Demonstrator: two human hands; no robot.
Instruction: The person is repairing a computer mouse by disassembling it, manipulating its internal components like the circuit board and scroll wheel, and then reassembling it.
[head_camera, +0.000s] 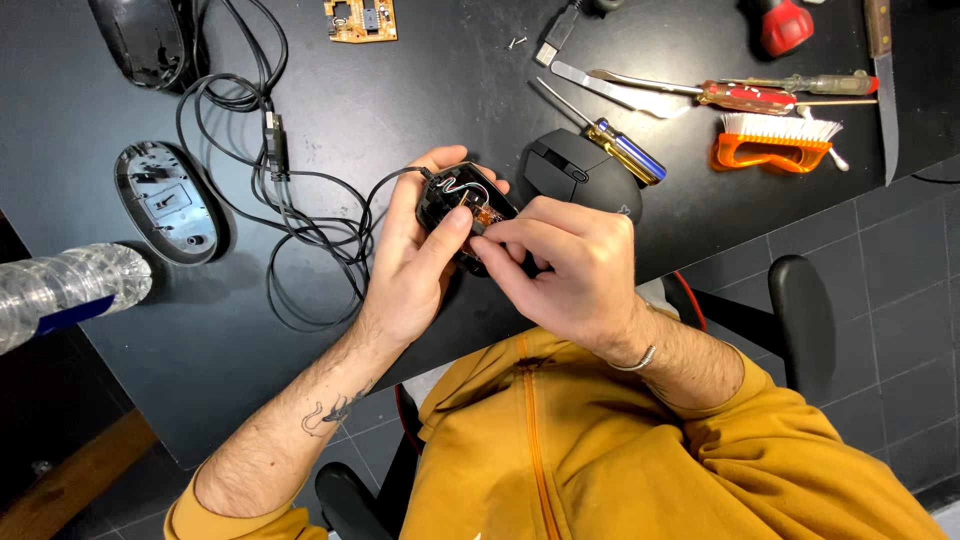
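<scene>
My left hand (408, 255) cradles an opened black computer mouse base (452, 196), its wires and small circuit board showing. My right hand (570, 265) reaches in from the right, fingertips pinched on the orange board part inside the base. The mouse's black cable (300, 215) runs off to the left in loose loops across the black table (420, 90). Just behind the hands lies the black mouse top cover (570, 170).
A blue-and-yellow screwdriver (615, 145) rests on the cover. Red-handled screwdriver (760, 95), orange brush (775, 145), knife (885, 90), metal tweezers (615, 88), a loose circuit board (360, 18), two other mouse shells (168, 200) (140, 40), a plastic bottle (70, 285).
</scene>
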